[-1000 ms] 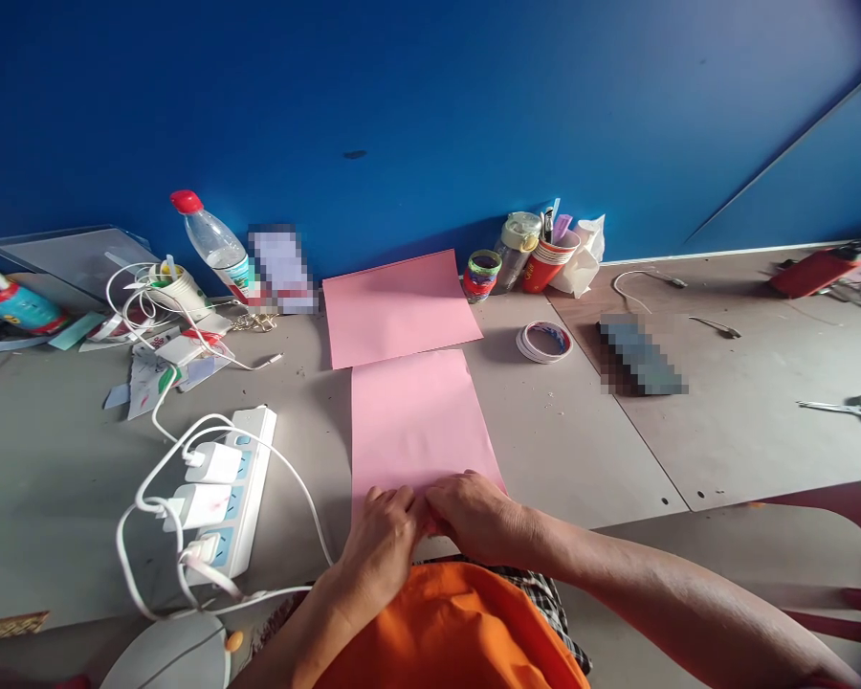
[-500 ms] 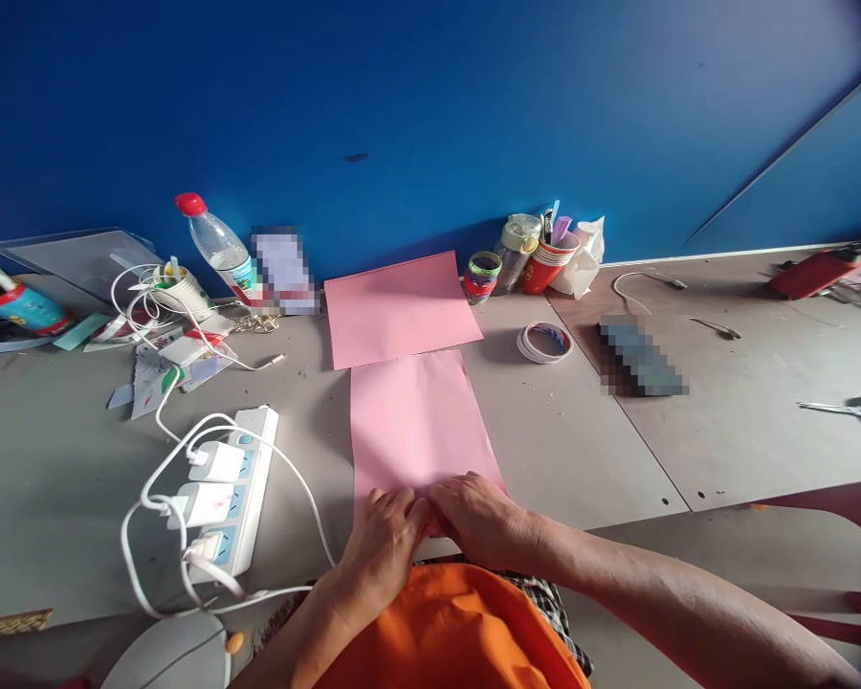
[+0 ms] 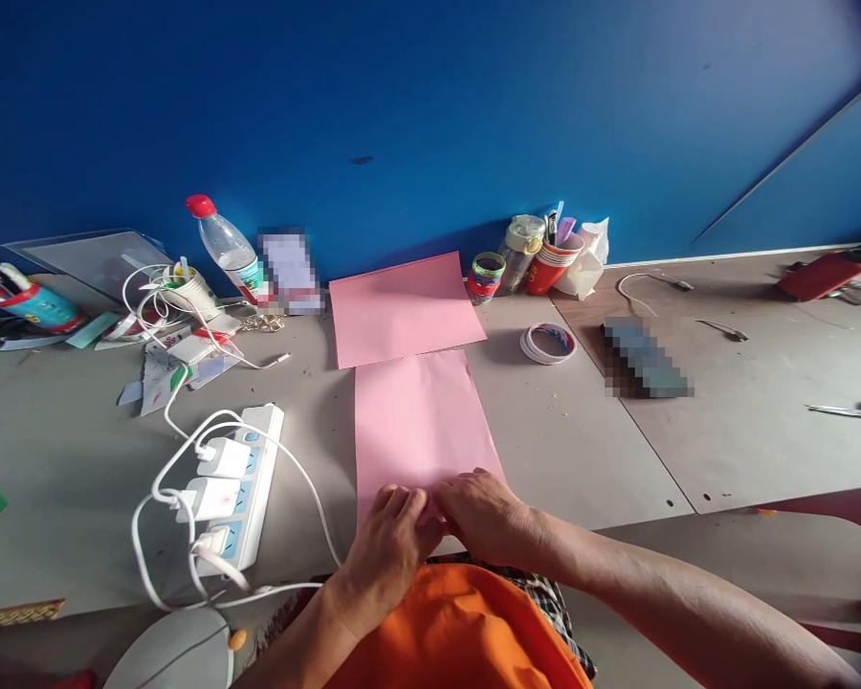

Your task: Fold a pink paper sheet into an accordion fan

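Observation:
A sheet of pink paper (image 3: 420, 416) lies lengthwise on the desk in front of me. My left hand (image 3: 394, 531) and my right hand (image 3: 484, 517) are side by side at its near edge, fingers curled down on the paper and the thumbs close together. The near edge between them is mostly covered by the fingers, so I cannot make out its exact shape. Just beyond, a second pink sheet (image 3: 406, 311) lies crosswise, its far edge by the blue wall, touching or nearly touching the first sheet's far end.
Left of the paper is a white power strip (image 3: 262, 488) with chargers and looping cables. A roll of tape (image 3: 548, 344), a pixelated dark object (image 3: 642, 356) and scissors (image 3: 850, 411) lie to the right. A bottle (image 3: 222, 249), a jar (image 3: 522, 251) and red paper cups (image 3: 551, 268) line the wall.
The whole view has shifted slightly, so things appear a little further right. Both hands stay at the paper's near edge, with only small movement of the fingers.

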The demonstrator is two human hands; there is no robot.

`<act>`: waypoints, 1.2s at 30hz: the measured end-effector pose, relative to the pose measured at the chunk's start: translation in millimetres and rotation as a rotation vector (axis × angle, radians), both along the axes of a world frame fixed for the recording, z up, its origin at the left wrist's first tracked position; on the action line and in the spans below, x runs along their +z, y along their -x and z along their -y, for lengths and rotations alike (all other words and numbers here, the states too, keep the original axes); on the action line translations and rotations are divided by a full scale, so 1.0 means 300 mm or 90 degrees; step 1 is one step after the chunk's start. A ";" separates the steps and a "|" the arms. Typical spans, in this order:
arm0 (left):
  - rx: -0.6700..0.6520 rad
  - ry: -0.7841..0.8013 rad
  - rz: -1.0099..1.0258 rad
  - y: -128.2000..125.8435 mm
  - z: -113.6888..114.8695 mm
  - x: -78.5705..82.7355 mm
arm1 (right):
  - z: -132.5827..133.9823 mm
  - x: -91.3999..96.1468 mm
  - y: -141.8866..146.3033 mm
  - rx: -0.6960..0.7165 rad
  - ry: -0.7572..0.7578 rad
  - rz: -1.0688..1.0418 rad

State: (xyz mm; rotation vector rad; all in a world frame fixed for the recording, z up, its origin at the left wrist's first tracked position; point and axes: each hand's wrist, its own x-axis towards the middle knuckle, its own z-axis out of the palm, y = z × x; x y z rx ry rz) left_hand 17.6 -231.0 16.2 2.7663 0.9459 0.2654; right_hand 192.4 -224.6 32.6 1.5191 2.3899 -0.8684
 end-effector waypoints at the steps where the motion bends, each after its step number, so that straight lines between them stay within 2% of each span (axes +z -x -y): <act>1: -0.005 -0.030 0.007 0.002 0.003 -0.005 | -0.002 -0.003 -0.002 0.004 -0.003 0.005; 4: -0.025 -0.093 0.025 0.009 0.011 -0.013 | -0.003 -0.009 -0.010 0.019 -0.005 0.002; 9: -0.046 -0.131 -0.012 0.027 0.031 -0.019 | -0.005 -0.012 -0.017 0.033 0.005 -0.004; 19: 0.003 -0.217 -0.082 0.106 0.098 -0.059 | -0.007 -0.021 -0.019 0.035 -0.019 0.006; 25: 0.057 -0.292 -0.112 0.078 0.161 -0.064 | -0.007 -0.023 -0.018 0.052 -0.029 0.017; 30: 0.137 -0.294 -0.096 0.039 0.216 -0.092 | -0.003 -0.037 -0.017 0.060 -0.042 0.027; 36: 0.169 -0.275 -0.058 0.009 0.232 -0.098 | -0.002 -0.057 -0.020 0.056 -0.045 0.012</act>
